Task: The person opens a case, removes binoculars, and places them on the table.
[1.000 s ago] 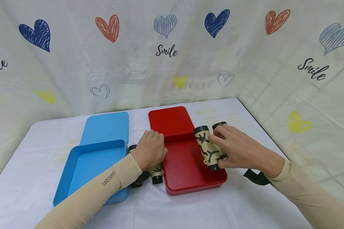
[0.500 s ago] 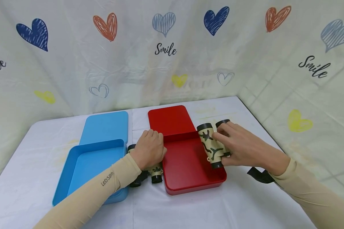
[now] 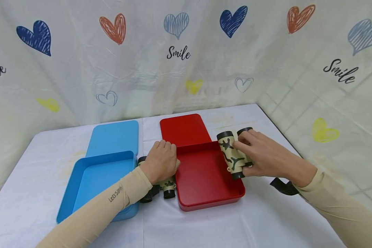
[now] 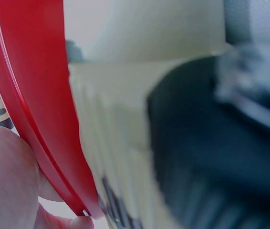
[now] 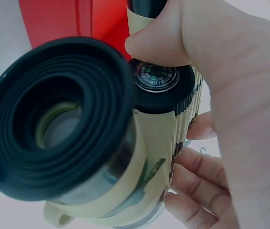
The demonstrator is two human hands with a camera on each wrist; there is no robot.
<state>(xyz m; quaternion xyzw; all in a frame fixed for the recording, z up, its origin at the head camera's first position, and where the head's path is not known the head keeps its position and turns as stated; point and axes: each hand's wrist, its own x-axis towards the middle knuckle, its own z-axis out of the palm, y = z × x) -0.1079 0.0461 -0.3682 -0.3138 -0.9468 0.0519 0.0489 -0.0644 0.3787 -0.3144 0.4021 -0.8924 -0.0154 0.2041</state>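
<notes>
My right hand (image 3: 261, 151) grips a pair of camouflage binoculars (image 3: 227, 148), held over the right side of the open red box (image 3: 210, 205). In the right wrist view the thumb lies over the middle by a small compass (image 5: 157, 76), with fingers curled beneath. My left hand (image 3: 162, 162) pinches the red box's left rim; the left wrist view shows its thumb (image 4: 11, 176) against the red wall. Under that hand, between the boxes, lies a second pair of camouflage binoculars (image 3: 168, 186), partly hidden by the hand and sleeve.
An open blue box (image 3: 96, 186) stands at the left, its lid (image 3: 114, 136) folded back. The red lid (image 3: 186, 129) lies behind the red box. A black strap (image 3: 283, 187) hangs below my right wrist. A white cloth covers the table (image 3: 266, 220).
My right hand has moved the binoculars to the right and slightly away, toward the red box's right edge. The left hand keeps its place on the rim.
</notes>
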